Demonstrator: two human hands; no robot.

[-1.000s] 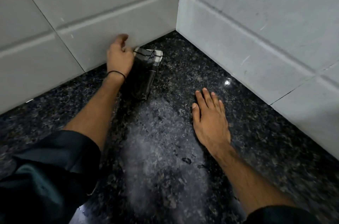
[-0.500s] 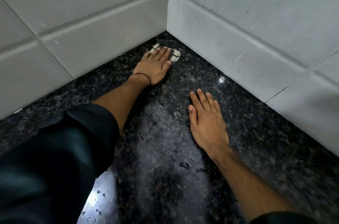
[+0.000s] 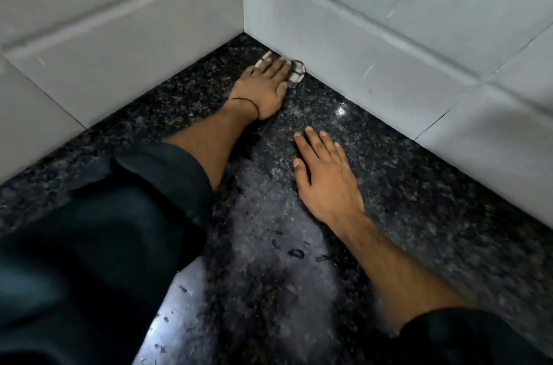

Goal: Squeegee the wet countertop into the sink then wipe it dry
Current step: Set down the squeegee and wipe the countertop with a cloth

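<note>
Left hand (image 3: 266,86), pressing a cloth (image 3: 297,74) flat, has slid from the left wall (image 3: 119,44) into the bench (image 3: 419,185) corner; right hand (image 3: 326,182) rests splayed nearby, so drying seems underway.

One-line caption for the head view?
Left hand presses a cloth into the countertop corner; right hand rests flat nearby.

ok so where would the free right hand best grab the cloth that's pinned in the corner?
Pinch the pale edge of the cloth poking out past the left hand; the rest lies flat under that hand. Come in low along the countertop from the near side, since the tiled wall closes off the far side. The left hand probably has to lift first.
</note>
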